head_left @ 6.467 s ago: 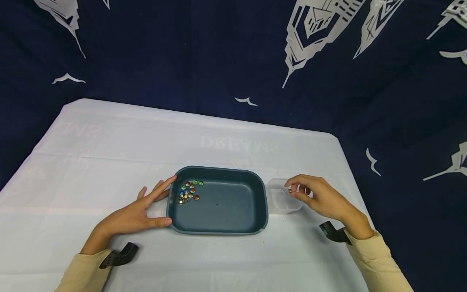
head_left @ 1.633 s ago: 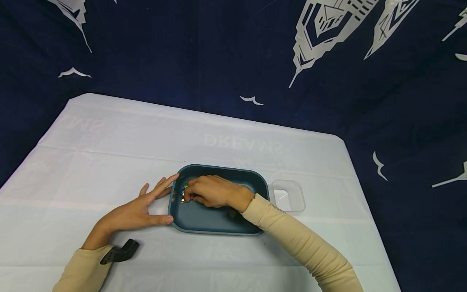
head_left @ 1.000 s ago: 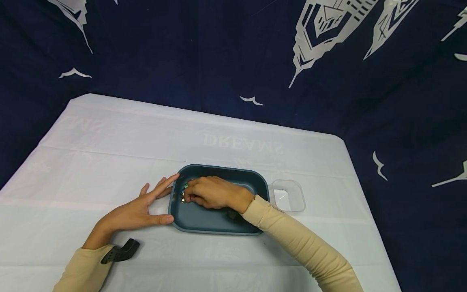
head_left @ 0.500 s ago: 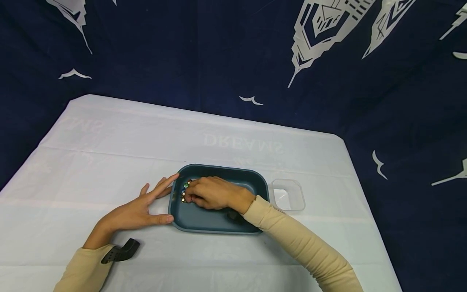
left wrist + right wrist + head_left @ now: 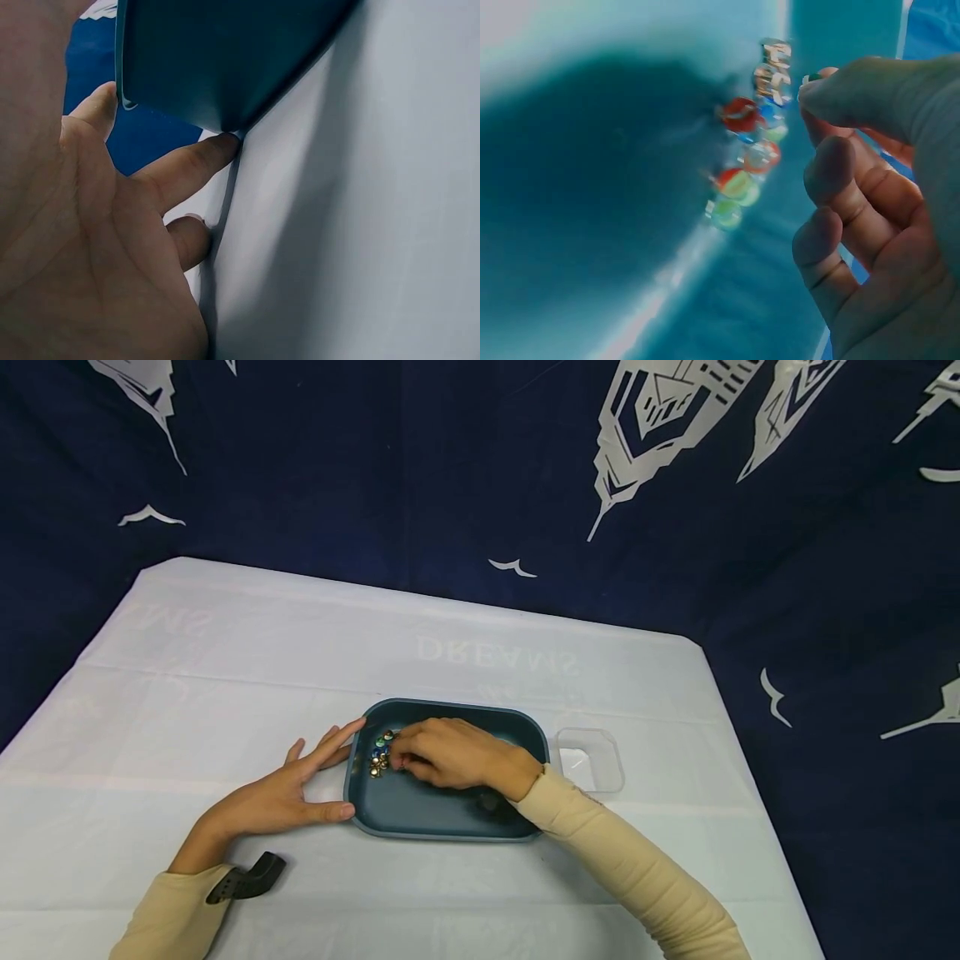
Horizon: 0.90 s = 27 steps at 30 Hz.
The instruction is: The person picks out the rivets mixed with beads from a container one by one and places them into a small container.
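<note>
L hand (image 5: 277,797) flat, fingers straight vs tray (image 5: 450,818) edge. R hand (image 5: 442,756) curled in tray, pinching pin (image 5: 814,76) by pins (image 5: 381,753). Box (image 5: 592,760) just beside.

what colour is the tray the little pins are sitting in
Dark teal tray, holding the pins; clearest in the head view.

Count: 1 dark tray (image 5: 450,814), 1 clear plastic box (image 5: 592,760), 1 cluster of small coloured beads (image 5: 381,753) (too small to count exactly), 2 hands, all on 1 counter (image 5: 225,660).
</note>
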Motion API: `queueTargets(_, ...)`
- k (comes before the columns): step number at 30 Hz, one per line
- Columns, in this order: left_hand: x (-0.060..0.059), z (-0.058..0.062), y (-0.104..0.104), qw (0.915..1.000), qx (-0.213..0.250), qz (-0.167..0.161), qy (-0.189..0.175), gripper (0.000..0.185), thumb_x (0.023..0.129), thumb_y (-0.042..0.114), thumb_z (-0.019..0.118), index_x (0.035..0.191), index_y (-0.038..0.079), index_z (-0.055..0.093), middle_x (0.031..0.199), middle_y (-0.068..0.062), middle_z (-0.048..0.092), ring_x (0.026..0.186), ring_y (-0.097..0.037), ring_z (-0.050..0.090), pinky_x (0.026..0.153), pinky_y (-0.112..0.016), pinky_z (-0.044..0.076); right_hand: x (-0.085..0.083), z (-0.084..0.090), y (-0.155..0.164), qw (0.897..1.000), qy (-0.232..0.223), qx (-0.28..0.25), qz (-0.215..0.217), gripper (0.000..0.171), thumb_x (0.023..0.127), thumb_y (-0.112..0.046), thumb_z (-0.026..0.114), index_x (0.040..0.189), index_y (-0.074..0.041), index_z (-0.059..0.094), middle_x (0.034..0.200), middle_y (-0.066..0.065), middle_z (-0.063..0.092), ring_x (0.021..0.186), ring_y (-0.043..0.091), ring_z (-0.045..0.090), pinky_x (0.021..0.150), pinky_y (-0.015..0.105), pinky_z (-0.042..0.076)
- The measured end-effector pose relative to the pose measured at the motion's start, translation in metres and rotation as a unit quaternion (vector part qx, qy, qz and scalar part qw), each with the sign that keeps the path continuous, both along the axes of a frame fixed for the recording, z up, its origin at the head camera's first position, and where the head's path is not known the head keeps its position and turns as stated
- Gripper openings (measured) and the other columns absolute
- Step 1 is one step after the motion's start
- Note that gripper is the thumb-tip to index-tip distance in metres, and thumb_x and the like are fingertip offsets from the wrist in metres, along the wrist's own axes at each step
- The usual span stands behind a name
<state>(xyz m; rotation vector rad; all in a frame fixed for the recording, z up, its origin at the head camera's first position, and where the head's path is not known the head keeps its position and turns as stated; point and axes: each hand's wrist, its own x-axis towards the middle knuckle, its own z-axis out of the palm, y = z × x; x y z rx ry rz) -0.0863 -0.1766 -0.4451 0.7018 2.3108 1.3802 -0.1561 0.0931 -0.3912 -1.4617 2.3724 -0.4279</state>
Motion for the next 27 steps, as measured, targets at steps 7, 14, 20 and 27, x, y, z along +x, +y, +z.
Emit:
queueTargets(7, 0.0, 0.0, -0.001, 1.0, -0.003, 0.002, 0.0, 0.1, 0.088, 0.031, 0.078, 0.161, 0.038, 0.01, 0.158, -0.018, 0.038, 0.155, -0.042, -0.006, 0.112, -0.071, -0.021, 0.002, 0.016, 0.015, 0.999, 0.02, -0.034, -0.014, 0.015, 0.101, -0.013, 0.06, 0.108, -0.014, 0.073, 0.101, -0.007, 0.067, 0.082, 0.004, 0.056, 0.077, 0.018, 0.05)
queueTargets(14, 0.0, -0.001, 0.0, 1.0, -0.003, 0.007, -0.001, 0.1, 0.087, 0.031, 0.079, 0.161, 0.039, 0.012, 0.157, -0.02, 0.038, 0.154, -0.042, -0.006, 0.112, -0.071, -0.02, 0.004, 0.023, 0.035, 0.997, 0.035, -0.055, -0.03, 0.015, 0.1, -0.012, 0.06, 0.108, -0.013, 0.073, 0.103, -0.006, 0.067, 0.083, 0.005, 0.057, 0.076, 0.021, 0.051)
queueTargets(20, 0.001, -0.001, 0.001, 1.0, -0.001, 0.006, -0.003, 0.101, 0.087, 0.031, 0.08, 0.161, 0.038, 0.011, 0.157, -0.019, 0.038, 0.154, -0.042, -0.006, 0.112, -0.07, -0.021, 0.007, 0.027, 0.049, 0.996, 0.044, -0.054, -0.057, 0.015, 0.099, -0.014, 0.062, 0.109, -0.014, 0.073, 0.104, -0.007, 0.068, 0.082, 0.005, 0.058, 0.076, 0.021, 0.051)
queueTargets(27, 0.001, 0.001, 0.0, 1.0, 0.0, 0.005, 0.002, 0.101, 0.087, 0.031, 0.08, 0.161, 0.038, 0.011, 0.157, -0.018, 0.038, 0.154, -0.042, -0.006, 0.112, -0.071, -0.02, 0.009, 0.032, 0.068, 0.993, 0.034, -0.075, -0.081, 0.014, 0.1, -0.014, 0.061, 0.108, -0.013, 0.073, 0.102, -0.007, 0.067, 0.072, 0.002, 0.052, 0.067, 0.019, 0.049)
